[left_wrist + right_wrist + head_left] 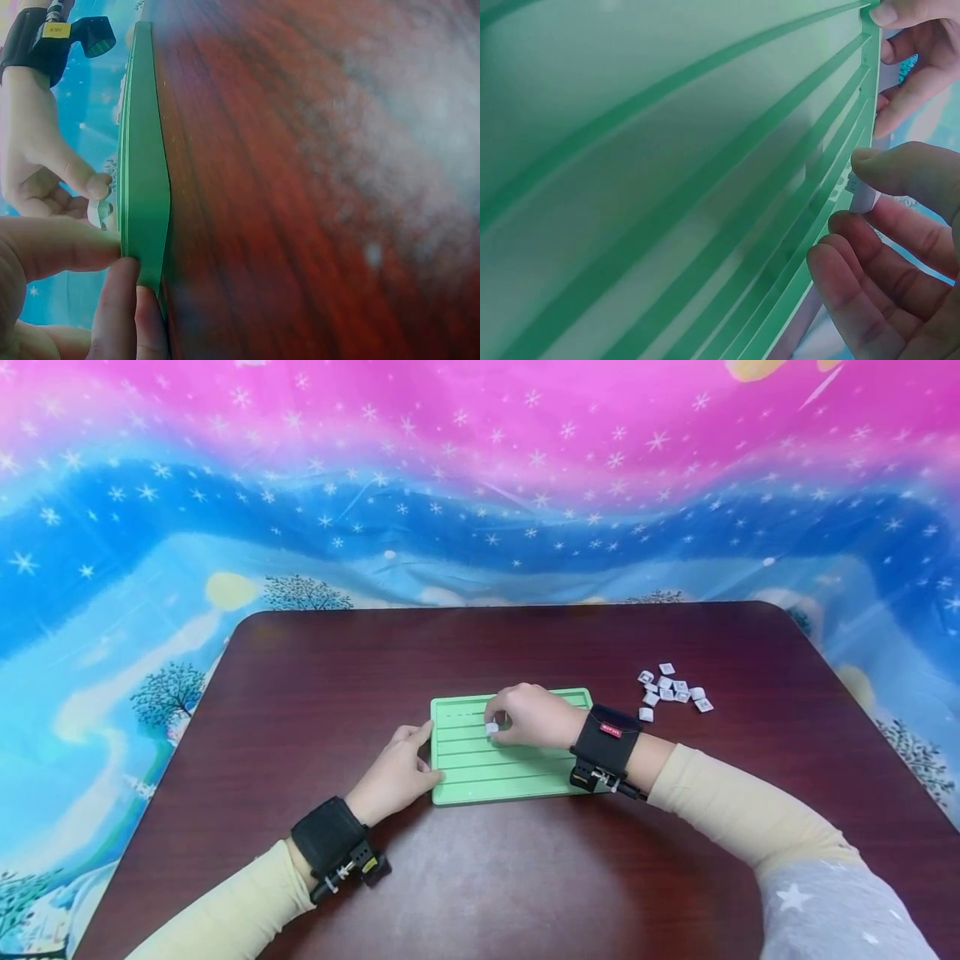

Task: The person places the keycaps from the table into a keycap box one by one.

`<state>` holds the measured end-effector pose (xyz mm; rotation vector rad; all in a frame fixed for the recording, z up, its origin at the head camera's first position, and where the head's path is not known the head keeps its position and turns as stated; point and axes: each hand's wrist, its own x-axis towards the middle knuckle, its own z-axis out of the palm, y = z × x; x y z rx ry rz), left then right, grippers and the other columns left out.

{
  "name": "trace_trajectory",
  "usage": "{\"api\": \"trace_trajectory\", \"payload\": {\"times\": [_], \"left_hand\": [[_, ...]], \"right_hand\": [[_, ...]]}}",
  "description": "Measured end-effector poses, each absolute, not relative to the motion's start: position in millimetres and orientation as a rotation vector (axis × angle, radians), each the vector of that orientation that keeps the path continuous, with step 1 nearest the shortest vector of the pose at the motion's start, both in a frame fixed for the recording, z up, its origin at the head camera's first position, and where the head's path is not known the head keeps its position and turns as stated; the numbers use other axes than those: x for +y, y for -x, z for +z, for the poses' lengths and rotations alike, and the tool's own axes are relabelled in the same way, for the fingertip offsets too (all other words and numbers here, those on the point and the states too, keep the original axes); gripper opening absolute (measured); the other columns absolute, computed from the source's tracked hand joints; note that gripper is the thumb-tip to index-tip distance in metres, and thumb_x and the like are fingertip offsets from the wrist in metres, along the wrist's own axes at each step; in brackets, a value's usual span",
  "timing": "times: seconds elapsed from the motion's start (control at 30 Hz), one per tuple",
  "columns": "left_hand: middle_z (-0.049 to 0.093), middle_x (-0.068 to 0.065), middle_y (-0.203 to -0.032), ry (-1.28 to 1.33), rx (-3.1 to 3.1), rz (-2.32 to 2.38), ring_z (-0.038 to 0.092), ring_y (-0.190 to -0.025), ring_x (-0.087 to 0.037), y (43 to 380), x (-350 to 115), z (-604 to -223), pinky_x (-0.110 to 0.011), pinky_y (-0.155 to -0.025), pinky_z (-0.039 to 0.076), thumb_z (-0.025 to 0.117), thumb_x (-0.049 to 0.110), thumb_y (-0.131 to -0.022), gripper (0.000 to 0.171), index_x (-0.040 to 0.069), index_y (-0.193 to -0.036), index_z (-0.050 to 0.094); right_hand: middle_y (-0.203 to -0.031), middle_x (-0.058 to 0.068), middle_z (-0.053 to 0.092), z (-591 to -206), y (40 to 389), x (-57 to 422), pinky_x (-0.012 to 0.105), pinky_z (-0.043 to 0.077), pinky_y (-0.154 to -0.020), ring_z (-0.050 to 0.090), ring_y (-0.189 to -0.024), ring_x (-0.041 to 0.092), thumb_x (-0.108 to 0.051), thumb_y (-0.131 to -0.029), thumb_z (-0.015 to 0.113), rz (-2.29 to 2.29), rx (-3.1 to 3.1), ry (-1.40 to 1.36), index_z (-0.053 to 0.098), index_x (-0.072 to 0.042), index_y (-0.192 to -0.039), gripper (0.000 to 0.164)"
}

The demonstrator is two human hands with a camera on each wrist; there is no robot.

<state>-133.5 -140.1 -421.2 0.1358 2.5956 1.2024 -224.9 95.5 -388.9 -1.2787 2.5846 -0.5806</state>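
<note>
A pale green tray (480, 793) with raised parallel ridges lies on the table in front of me. My left hand (393, 777) holds its left edge, thumb on the rim and fingers against the side, as the left wrist view of the tray wall (146, 150) also shows. Over the upper left rows, my right hand (536, 717) pinches a small white keycap (865, 196) between thumb and index finger. The other right fingers are bent beneath it. A loose group of white keycaps (665, 693) lies to the right beyond the tray, several together.
The dark reddish-brown table (360, 660) has rounded far corners. A patterned pink and blue cloth (450, 502) hangs behind and beside it. Black straps with small cameras sit on both wrists.
</note>
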Motion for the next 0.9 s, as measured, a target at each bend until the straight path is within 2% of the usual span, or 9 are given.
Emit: {"api": "trace_trajectory", "payload": {"times": [0.43, 0.9], "left_hand": [[0.038, -0.026, -0.149, -0.133, 2.588, 1.237, 0.058, -0.076, -0.012, 133, -139, -420, -0.03, -0.07, 0.05, 0.072, 0.002, -0.089, 0.082, -0.008, -0.157, 0.028], [0.038, -0.026, -0.15, -0.136, 2.569, 1.26, 0.058, -0.077, -0.013, 132, -141, -420, -0.031, -0.071, 0.05, 0.071, 0.001, -0.09, 0.081, -0.009, -0.157, 0.027]], "right_hand": [[-0.092, -0.001, 0.07, -384, 225, 72, 0.028, 0.051, -0.078, 0.061, -0.082, 0.011, -0.011, -0.093, 0.073, -0.506, 2.557, 1.288, 0.077, -0.008, -0.1, 0.008], [-0.093, 0.0, 0.068, -385, 226, 47, 0.027, 0.048, -0.076, 0.057, -0.08, 0.013, -0.012, -0.094, 0.072, -0.483, 2.538, 1.303, 0.075, -0.008, -0.102, 0.01]]}}
